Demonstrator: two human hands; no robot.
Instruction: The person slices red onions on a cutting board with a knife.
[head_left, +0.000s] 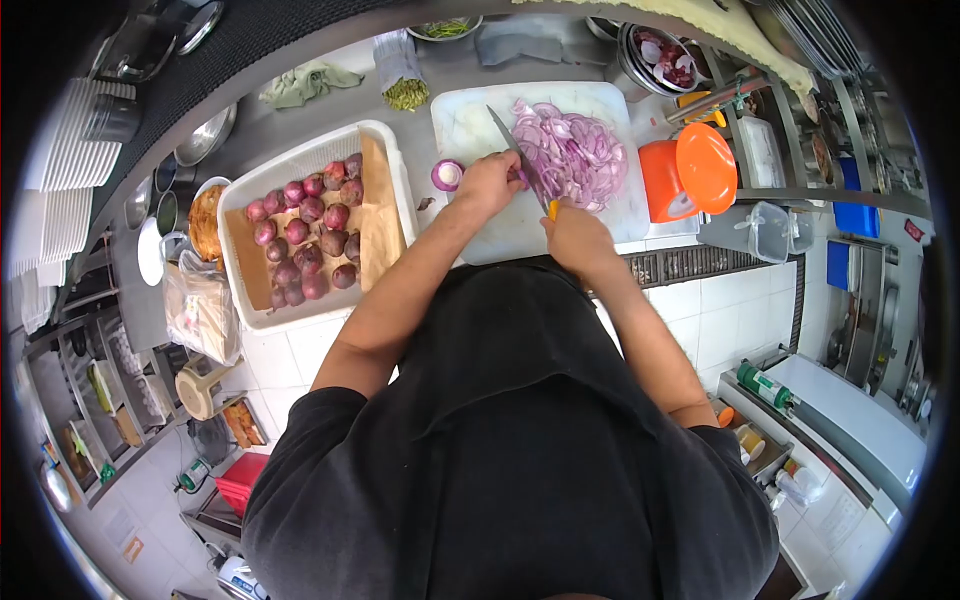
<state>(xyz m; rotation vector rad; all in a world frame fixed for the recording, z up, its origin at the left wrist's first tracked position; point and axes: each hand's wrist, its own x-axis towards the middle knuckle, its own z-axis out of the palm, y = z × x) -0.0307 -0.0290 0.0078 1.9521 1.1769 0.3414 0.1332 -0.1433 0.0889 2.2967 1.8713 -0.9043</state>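
Observation:
My right hand (580, 240) is closed around the yellow handle of a kitchen knife (512, 140), whose blade points away from me over a white cutting board (465, 115). On the blade's left side, my left hand (487, 184) grips a piece of red onion (517, 178) with bent fingers; most of the piece is hidden. To the right of the blade lies a large heap of sliced red onion (580, 155). Just left of my left hand, a cut onion half (447, 175) sits at the board's edge.
A white crate (408, 190) lined with brown paper holds several whole red onions (311, 209) on the left. An orange container (665, 180) stands right of the board. Behind are a wrapped green bundle (403, 75), a cloth (310, 83) and a metal pot (632, 60) with onion scraps.

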